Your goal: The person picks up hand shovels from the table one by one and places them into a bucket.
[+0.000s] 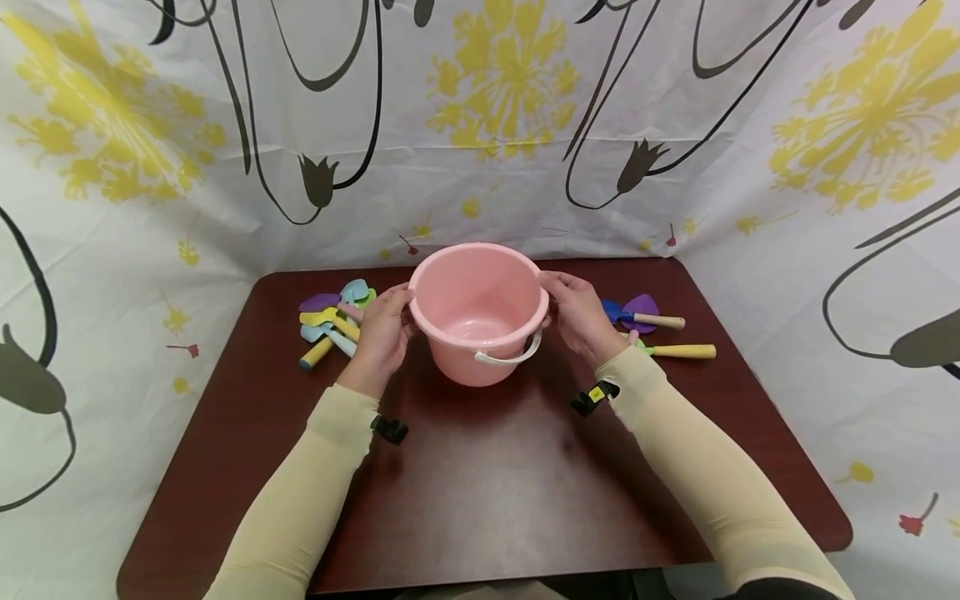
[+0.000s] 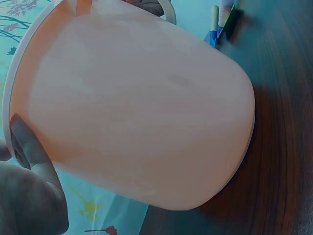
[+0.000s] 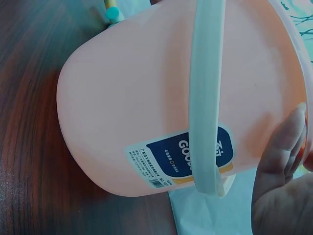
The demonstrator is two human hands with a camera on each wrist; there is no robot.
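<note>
Flower-printed cloth [image 1: 510, 212] backs the brown table [image 1: 472, 483], and I see the pink bucket [image 1: 474, 362] at its far middle, though whether the base touches I can't tell. The left hand [image 1: 384, 332] and right hand [image 1: 579, 315] pinch opposite sides of its rim; I'd match their pressure to hold it level, minding the lowered white handle [image 1: 510, 359].

Label [image 3: 171, 157] on the pink bucket [image 3: 127, 93] partly behind the white handle [image 3: 206, 98], its smallest print [image 3: 152, 169] seemingly illegible
</note>
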